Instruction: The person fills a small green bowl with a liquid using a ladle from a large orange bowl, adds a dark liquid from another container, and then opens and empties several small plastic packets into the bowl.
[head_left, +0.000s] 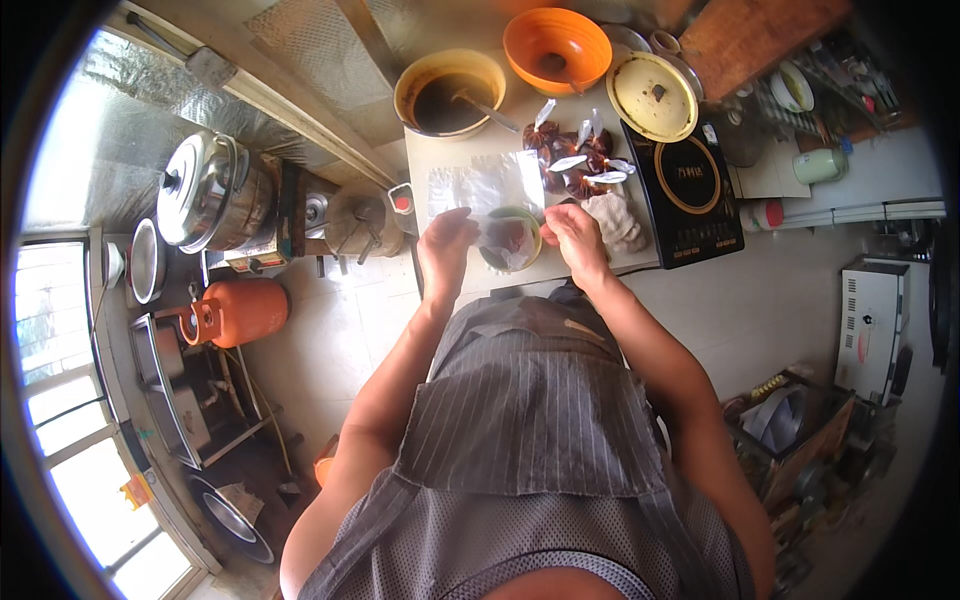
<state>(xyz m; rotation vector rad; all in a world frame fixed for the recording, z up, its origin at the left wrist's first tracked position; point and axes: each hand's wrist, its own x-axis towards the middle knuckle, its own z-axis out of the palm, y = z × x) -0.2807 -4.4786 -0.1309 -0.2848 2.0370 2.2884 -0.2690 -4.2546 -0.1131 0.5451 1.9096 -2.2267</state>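
Observation:
A clear plastic bag is stretched between my two hands, above a green bowl near the table's front edge. My left hand pinches the bag's left side, while my right hand has its fingers at the right side. Through the plastic, something dark red shows in or under the bag; which of the two I cannot tell. Beyond the bowl lie flat, clear plastic bags. Several tied bags of dark red-brown contents are clustered to their right. A crumpled cloth lies beside my right hand.
A yellow pot of dark liquid with a ladle and an orange bowl stand at the back. On the right are a black induction cooker and a cream lid. Leftward are a steel pot and an orange gas cylinder.

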